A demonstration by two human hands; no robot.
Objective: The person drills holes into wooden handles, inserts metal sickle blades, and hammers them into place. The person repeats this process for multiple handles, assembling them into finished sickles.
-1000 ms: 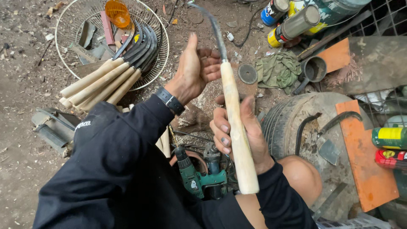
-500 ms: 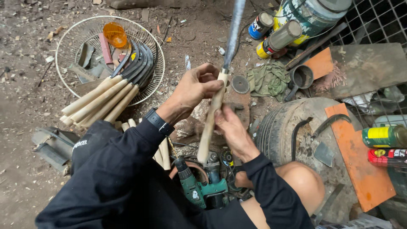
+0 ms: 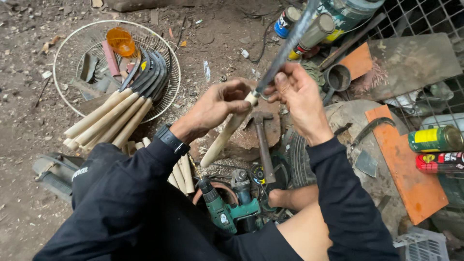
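**Wooden handle meets its blade**

Wood fills the left hand (image 3: 217,104), which wraps tight around the top of a pale handle (image 3: 226,134). It holds the handle slanted so its open end faces up. The right hand (image 3: 297,94) pinches a long grey blade (image 3: 285,48) just above that end, maybe to line up the two parts; the joint is hard to see. A hammer (image 3: 263,142) lies just under the handle on a flat stone (image 3: 241,142). A green drill (image 3: 222,212) sits below the stone. Finished tools (image 3: 121,108) rest in a wire basket (image 3: 63,63) to its left. Half a second ago the blade stood straighter; now it leans right.
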